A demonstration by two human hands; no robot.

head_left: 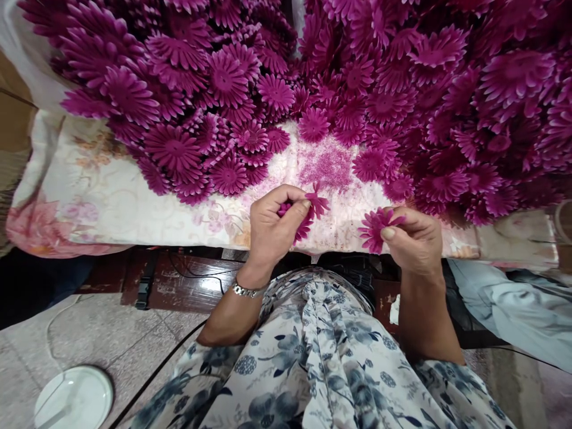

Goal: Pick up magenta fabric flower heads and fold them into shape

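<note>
A small magenta flower piece (pixel 318 202) is pinched between the thumb and curled fingers of the left hand (pixel 272 223), with further magenta petals (pixel 295 223) gathered inside the closed palm. A second magenta flower (pixel 374 228) is gripped at its edge by the thumb and forefinger of the right hand (pixel 413 238), whose remaining fingers are folded inward. The two hands are held near each other but apart, just above the near edge of a floral cloth (pixel 111 196). A metal wristband (pixel 245 290) is worn on the left wrist. Between and just beyond the hands, a patch of magenta dust (pixel 326 167) is scattered on the cloth. Farther beyond both hands, a large heap of magenta flowers (pixel 232 89) is spread across the cloth from side to side. Below the hands, a blue-flowered garment (pixel 313 357) is seen over the lap. Well to the left of the left hand, a white round lid (pixel 74 398) lies on the tiled floor (pixel 111 333). To the right of the right hand, pale blue fabric (pixel 513 304) is visible.
</note>
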